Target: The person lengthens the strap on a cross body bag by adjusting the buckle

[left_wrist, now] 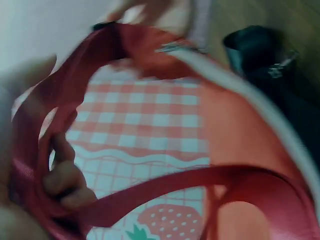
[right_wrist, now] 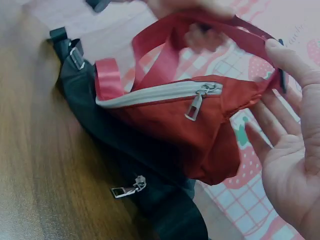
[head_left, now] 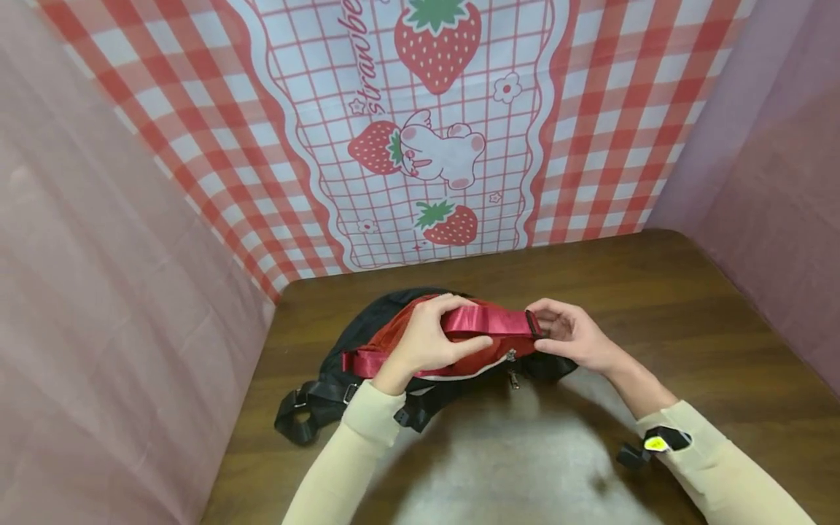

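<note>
A red waist bag [right_wrist: 180, 125] with a white zip and a metal zip pull [right_wrist: 194, 107] is held up between both hands. Its glossy crimson strap [head_left: 488, 321] loops along the top. My left hand [head_left: 429, 339] grips this strap, fingers curled round it in the left wrist view. At the strap's right end, my right hand [head_left: 577, 339] pinches it beside a black slider buckle [head_left: 533, 324], thumb on the near side and the other fingers loosely spread behind. Close behind and below the red bag lies a black waist bag [right_wrist: 125, 135] with its own zip pull [right_wrist: 129, 190].
Both bags are over a brown wooden table [head_left: 630, 292]. Black webbing [head_left: 298, 423] from the black bag trails to the left. A red-and-white strawberry cloth [head_left: 426, 95] hangs at the back, with pink curtains [head_left: 118, 292] at the sides.
</note>
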The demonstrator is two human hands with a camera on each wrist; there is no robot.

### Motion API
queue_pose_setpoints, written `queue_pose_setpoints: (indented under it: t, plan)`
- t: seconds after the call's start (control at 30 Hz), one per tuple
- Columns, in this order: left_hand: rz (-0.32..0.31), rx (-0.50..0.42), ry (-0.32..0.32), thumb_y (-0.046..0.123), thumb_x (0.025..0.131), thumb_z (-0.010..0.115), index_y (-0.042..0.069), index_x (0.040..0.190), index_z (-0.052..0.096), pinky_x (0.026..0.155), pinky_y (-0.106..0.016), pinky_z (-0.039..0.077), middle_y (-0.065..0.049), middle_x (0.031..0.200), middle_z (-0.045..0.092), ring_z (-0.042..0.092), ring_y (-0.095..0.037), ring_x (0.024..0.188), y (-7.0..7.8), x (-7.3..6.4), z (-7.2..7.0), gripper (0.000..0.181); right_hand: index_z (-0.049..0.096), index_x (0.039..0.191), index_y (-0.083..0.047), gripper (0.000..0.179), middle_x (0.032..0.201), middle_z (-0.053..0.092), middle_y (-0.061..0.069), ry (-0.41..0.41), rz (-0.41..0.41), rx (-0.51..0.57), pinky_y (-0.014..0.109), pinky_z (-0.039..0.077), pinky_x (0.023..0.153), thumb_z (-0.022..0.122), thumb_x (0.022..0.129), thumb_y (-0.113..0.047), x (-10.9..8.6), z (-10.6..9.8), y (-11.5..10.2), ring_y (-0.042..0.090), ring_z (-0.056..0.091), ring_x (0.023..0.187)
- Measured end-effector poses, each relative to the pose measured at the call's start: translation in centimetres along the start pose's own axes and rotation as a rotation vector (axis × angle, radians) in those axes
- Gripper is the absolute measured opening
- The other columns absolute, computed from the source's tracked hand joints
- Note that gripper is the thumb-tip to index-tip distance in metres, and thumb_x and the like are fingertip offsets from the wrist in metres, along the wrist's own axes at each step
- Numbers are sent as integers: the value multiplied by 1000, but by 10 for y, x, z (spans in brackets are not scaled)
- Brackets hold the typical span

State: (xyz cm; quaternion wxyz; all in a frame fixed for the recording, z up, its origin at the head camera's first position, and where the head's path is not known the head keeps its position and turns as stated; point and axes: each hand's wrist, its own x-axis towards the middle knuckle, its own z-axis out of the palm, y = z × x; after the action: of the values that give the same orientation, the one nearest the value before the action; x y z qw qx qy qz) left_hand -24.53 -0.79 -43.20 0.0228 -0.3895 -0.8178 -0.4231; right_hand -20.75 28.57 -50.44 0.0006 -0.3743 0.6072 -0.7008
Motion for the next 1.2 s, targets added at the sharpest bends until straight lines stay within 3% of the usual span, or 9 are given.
queue_pose_setpoints:
  t: [0.13, 0.23, 0.3, 0.4, 0.6, 0.7, 0.83, 1.07, 1.2]
  plan:
    - [-57, 226, -93, 51, 84, 89, 19, 106, 77, 65, -20, 53, 3, 94, 78, 65, -6, 76, -1, 2, 8, 40, 62, 135, 2, 49, 131, 70, 2, 63, -74, 73, 24, 62, 94, 58, 93, 26, -1, -1, -6, 11, 71, 118]
    - [-46, 377, -154, 53, 81, 90, 18, 115, 76, 75, -26, 57, 2, 103, 79, 69, -12, 87, 2, 5, 12, 50, 62, 134, 9, 49, 130, 68, 4, 119, -95, -11, 22, 61, 94, 62, 89, 29, -2, -3, -11, 11, 71, 115]
    - [-7, 397, -168, 52, 81, 91, 16, 129, 73, 87, -30, 59, 0, 117, 77, 70, -15, 101, 7, 8, 16, 62, 62, 134, 14, 51, 125, 67, 6, 148, -93, -130, 20, 60, 92, 66, 86, 29, -3, -4, -14, 11, 70, 109]
    - [86, 298, -138, 45, 85, 89, 13, 146, 65, 100, -32, 59, -4, 134, 70, 66, -19, 119, 15, 15, 23, 74, 62, 135, 16, 56, 117, 64, 7, 168, -76, -301, 18, 58, 84, 73, 82, 28, -3, -3, -17, 10, 67, 100]
    - [169, 141, 23, 25, 89, 89, 9, 127, 79, 83, -21, 57, -5, 113, 77, 71, -17, 102, 23, 26, 32, 43, 63, 139, 11, 61, 113, 63, 6, 197, -24, -478, 15, 57, 80, 79, 81, 21, 2, 3, -25, 8, 66, 93]
    - [162, 121, 72, 22, 86, 91, 8, 121, 82, 79, -19, 55, -5, 108, 79, 73, -16, 97, 22, 27, 34, 39, 65, 137, 9, 60, 114, 66, 5, 224, 4, -493, 20, 62, 89, 81, 80, 20, 3, 5, -28, 9, 72, 101]
    - [150, 73, 92, 24, 86, 92, 10, 124, 81, 79, -17, 57, -6, 111, 81, 76, -16, 98, 17, 25, 39, 42, 66, 136, 6, 56, 117, 69, 2, 237, 57, -473, 21, 63, 88, 81, 84, 16, 5, 9, -29, 8, 75, 105]
    - [72, -170, 165, 17, 84, 92, 7, 122, 81, 84, -17, 62, -9, 112, 81, 80, -19, 97, 9, 19, 48, 41, 58, 141, 15, 48, 128, 74, -14, 225, 129, -351, 19, 62, 92, 71, 95, 12, 4, 11, -29, 3, 73, 112]
    - [85, -171, 181, 18, 84, 92, 7, 122, 81, 83, -17, 62, -9, 112, 81, 80, -18, 98, 9, 22, 49, 41, 60, 138, 15, 42, 125, 75, -15, 262, 136, -356, 18, 61, 93, 69, 97, 10, 5, 13, -32, 3, 74, 110]
